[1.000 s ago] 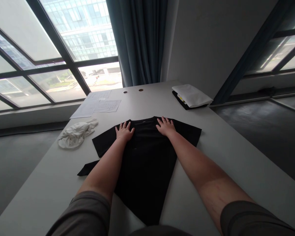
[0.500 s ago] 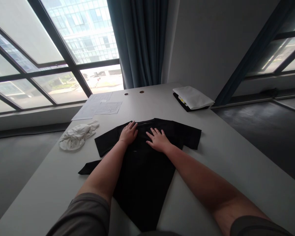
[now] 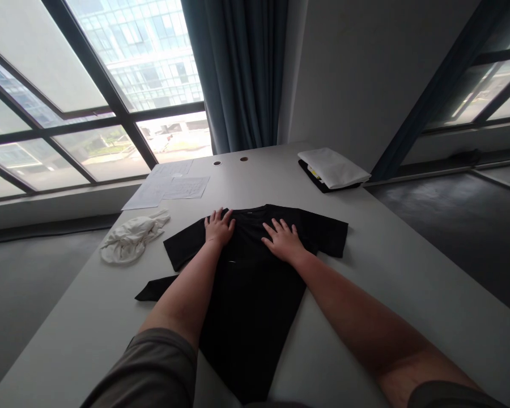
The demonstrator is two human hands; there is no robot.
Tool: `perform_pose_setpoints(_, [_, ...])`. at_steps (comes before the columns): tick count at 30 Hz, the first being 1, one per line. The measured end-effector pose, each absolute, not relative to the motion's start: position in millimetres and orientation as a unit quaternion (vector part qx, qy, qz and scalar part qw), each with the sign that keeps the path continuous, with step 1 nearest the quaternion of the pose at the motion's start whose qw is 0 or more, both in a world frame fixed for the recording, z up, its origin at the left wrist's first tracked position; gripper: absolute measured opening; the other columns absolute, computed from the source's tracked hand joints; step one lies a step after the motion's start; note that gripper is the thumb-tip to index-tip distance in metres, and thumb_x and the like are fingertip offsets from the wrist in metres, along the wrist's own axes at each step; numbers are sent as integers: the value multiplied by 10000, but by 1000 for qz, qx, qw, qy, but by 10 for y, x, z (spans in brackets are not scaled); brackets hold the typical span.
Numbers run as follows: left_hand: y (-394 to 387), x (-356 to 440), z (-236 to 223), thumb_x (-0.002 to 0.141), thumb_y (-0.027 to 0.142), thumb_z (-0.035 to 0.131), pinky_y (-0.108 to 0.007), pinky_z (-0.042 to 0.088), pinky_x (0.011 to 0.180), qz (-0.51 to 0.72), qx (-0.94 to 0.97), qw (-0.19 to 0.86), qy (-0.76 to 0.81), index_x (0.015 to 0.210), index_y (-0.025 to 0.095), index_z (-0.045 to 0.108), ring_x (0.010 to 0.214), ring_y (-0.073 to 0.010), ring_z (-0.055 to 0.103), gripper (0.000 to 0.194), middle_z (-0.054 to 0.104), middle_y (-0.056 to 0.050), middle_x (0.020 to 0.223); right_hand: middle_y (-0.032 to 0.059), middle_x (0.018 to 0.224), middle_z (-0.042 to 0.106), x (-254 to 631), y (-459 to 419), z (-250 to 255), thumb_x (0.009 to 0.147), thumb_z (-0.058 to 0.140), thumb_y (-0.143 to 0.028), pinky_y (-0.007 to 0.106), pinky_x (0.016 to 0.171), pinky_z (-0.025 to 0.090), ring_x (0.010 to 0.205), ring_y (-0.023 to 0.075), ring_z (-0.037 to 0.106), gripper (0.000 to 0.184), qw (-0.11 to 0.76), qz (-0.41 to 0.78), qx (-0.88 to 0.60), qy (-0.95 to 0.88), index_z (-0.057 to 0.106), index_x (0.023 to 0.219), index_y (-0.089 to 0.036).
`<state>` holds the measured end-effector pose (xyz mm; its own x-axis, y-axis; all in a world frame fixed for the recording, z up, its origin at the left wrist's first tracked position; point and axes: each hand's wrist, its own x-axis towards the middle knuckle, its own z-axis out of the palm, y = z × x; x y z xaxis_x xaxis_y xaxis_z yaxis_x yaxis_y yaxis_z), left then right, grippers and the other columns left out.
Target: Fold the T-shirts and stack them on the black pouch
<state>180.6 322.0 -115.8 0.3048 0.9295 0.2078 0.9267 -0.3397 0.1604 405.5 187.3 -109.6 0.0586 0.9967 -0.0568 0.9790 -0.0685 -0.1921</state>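
A black T-shirt (image 3: 255, 289) lies spread on the white table (image 3: 399, 266), collar away from me, sleeves out to both sides. My left hand (image 3: 219, 226) rests flat on the shirt's left shoulder, fingers spread and open. My right hand (image 3: 284, 240) lies flat on the cloth just below the collar on the right, fingers stretched out. Neither hand grips the fabric.
A crumpled white garment (image 3: 130, 238) sits left of the shirt. Several paper sheets (image 3: 170, 184) lie at the far left by the window. A folded white cloth on a dark item (image 3: 332, 168) rests at the far right corner. Two cable holes (image 3: 230, 161) mark the table's far edge.
My right hand slid from the shirt's right shoulder in towards the middle, then back out a little to the right. My left hand stayed near the left shoulder.
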Motion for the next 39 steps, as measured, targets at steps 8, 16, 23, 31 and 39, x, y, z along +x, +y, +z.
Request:
perform_pose_setpoints(8, [3220, 1831, -1188, 1006, 386, 384, -535, 350, 1142, 144, 708, -3, 691, 1360, 93, 625, 1373, -367, 483, 519, 545, -232, 1475, 140, 1725, 217, 4093, 1824, -1098, 1055, 404, -556, 742, 1198, 115, 1575, 408, 176, 637, 57, 82, -743, -662, 366, 1627, -278])
perform_pose_setpoints(16, [3255, 1616, -1038, 1022, 578, 346, -596, 178, 1261, 68, 757, 109, 641, 1588, 192, 416, 1591, -370, 172, 689, 308, -133, 1698, 115, 1661, 385, 3690, 1101, -911, 1005, 561, -384, 646, 1258, 115, 1576, 331, 216, 616, 157, 75, -520, -836, 429, 1596, -267])
perform_pose_setpoints(23, [2081, 872, -1062, 992, 429, 516, -590, 248, 1260, 191, 816, 52, 543, 1495, 279, 516, 1586, -338, 221, 525, 354, -53, 1683, 118, 1607, 464, 3507, 659, -1116, 953, 674, -382, 663, 1238, 178, 1506, 331, 376, 490, 157, 162, -446, -866, 626, 1432, -287])
perform_pose_setpoints(31, [1008, -95, -1270, 931, 409, 610, -596, 306, 1233, 168, 845, 51, 505, 1421, 314, 582, 1465, -325, 448, 500, 510, -59, 1574, 68, 1312, 667, 3579, 861, -1226, 888, 725, -172, 497, 1133, 421, 1242, 266, 595, 107, 278, 138, -430, -848, 754, 952, -253])
perform_pose_setpoints(39, [1003, 161, -1030, 902, 211, 577, -522, 438, 1100, 234, 841, 23, 487, 991, 264, 717, 1161, -282, 639, 175, 716, -62, 1237, 76, 1177, 678, 3528, 673, -1118, 954, 589, -136, 443, 1034, 476, 1129, 246, 597, 131, 325, 67, -412, -848, 670, 969, -238])
